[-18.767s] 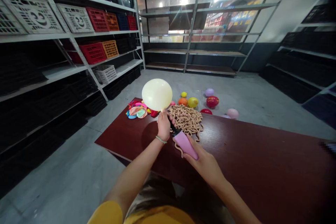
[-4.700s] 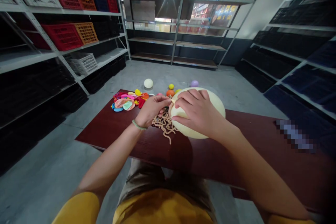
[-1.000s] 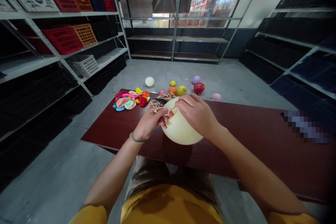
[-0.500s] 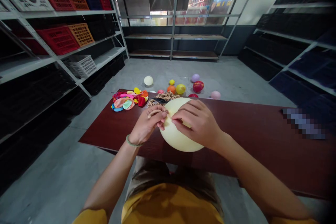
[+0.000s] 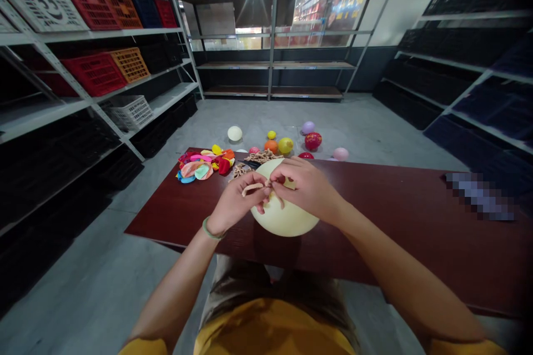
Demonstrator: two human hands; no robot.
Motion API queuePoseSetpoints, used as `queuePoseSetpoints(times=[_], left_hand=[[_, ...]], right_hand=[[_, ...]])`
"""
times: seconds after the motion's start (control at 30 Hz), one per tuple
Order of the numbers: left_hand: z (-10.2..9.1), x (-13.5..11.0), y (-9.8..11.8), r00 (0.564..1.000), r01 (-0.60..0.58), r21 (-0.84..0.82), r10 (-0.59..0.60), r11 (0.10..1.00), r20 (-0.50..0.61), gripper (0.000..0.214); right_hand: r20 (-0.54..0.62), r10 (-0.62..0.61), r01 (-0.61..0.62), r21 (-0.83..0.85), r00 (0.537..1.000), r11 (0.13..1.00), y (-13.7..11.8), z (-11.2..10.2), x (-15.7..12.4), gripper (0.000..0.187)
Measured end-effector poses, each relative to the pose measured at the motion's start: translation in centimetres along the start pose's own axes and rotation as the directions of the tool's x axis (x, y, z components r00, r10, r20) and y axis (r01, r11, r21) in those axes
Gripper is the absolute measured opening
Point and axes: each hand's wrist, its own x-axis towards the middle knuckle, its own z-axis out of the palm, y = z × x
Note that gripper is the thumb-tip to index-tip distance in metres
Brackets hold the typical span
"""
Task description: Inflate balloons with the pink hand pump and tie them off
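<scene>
An inflated pale yellow balloon [image 5: 283, 219] sits over the dark red table [image 5: 395, 222], close to my body. My left hand [image 5: 235, 204] is closed at the balloon's neck, with a tan rubber band [image 5: 252, 187] looped over its fingers. My right hand [image 5: 306, 188] lies on top of the balloon, its fingertips pinching the neck against the left hand. Behind the hands lie a heap of tan rubber bands [image 5: 260, 156] and a pile of flat coloured balloons [image 5: 202, 165].
Several inflated balloons [image 5: 312, 140] lie on the grey floor beyond the table's far edge, a pale one [image 5: 234, 133] to the left. Metal shelves with red, orange and white crates [image 5: 95, 69] line the left wall. Dark shelving stands at the right.
Both hands have stayed at the balloon's neck. The rubber band now shows more fully over my left fingers, and the right fingers have drawn in to a pinch. The view tilted slightly.
</scene>
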Motion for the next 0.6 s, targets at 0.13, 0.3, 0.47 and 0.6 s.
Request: queuePoseSetpoints(times=[0.13,0.3,0.47,0.6], left_hand=[[0.4,-0.1,-0.3,0.99,-0.064,0.034,0.068,0.997,-0.127,0.022],[1.5,-0.3,-1.5,0.91,-0.149,0.168,0.202,0.974,-0.362,0.02],[2.3,0.0,-2.5,0.836,-0.178,0.24,0.276,0.954,-0.475,0.02],[2.1,0.1,-2.9,0.838,-0.265,0.165,0.311,0.95,-0.447,0.021]], right_hand=[[-0.042,-0.015,0.013,-0.044,0.999,0.999,-0.4,0.5,-0.1,0.009],[-0.125,-0.087,0.065,-0.168,0.988,0.984,-1.1,1.1,-0.1,0.01],[-0.209,-0.129,0.057,-0.321,0.969,0.945,-2.0,1.7,-0.3,0.02],[-0.205,-0.133,0.087,-0.221,0.97,0.971,-2.0,1.3,-0.6,0.02]])
